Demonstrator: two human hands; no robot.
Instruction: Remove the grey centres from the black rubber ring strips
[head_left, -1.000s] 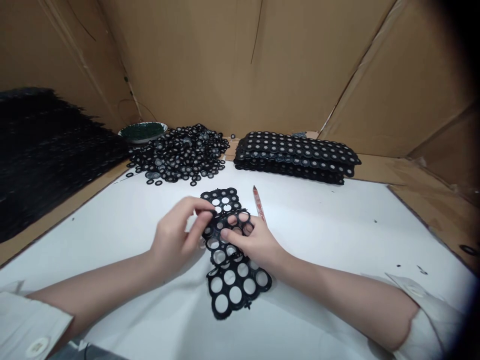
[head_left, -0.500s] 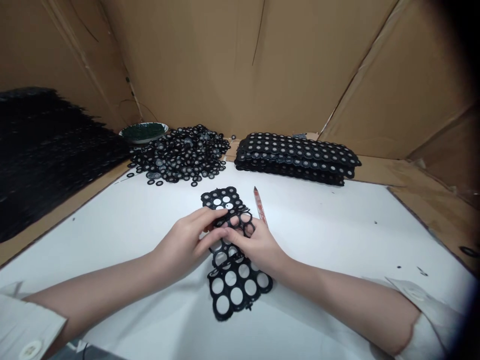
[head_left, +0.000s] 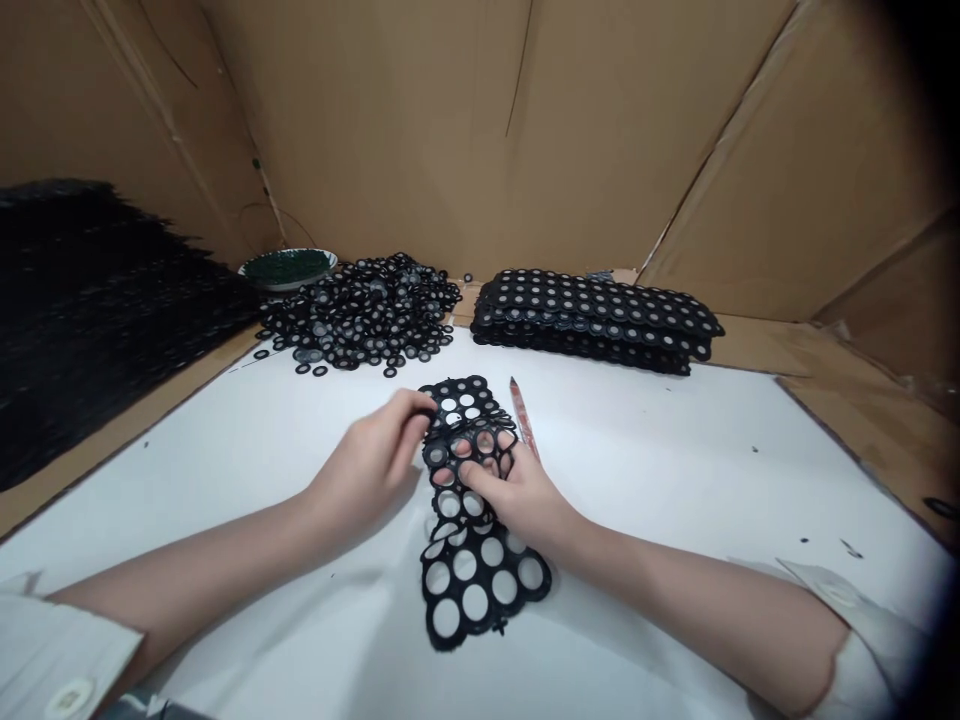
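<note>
Sheet (head_left: 472,560), black w/ round holes, lies center frame on white board (head_left: 675,470), running from mid-frame down toward lower center. Left hand (head_left: 375,470) is curled at sheet's upper left edge, thumb and fingertips pinched closed at the edge; what's between them can't be made out. Right hand (head_left: 517,495) lies flat-ish on sheet's middle, fingers spread and loosely open, tips pressing down on the holed part, not wrapped round anything. No brand, label or writing readable anywhere. Both forearms come in from lower corners, bare to rolled white sleeves, wrists low near the board, hands meeting just above center. Red-handled tool (head_left: 522,417) lies on board just right of sheet's top, beside right-hand fingers. Upper center-left: loose pile of black rings (head_left: 360,315), w/ green dish (head_left: 287,266) just left of it. Upper center-right: stack of sheets (head_left: 596,315) w/ discs still in. Left edge: big black heap (head_left: 90,310). Cardboard walls (head_left: 450,130) behind & at sides.
</note>
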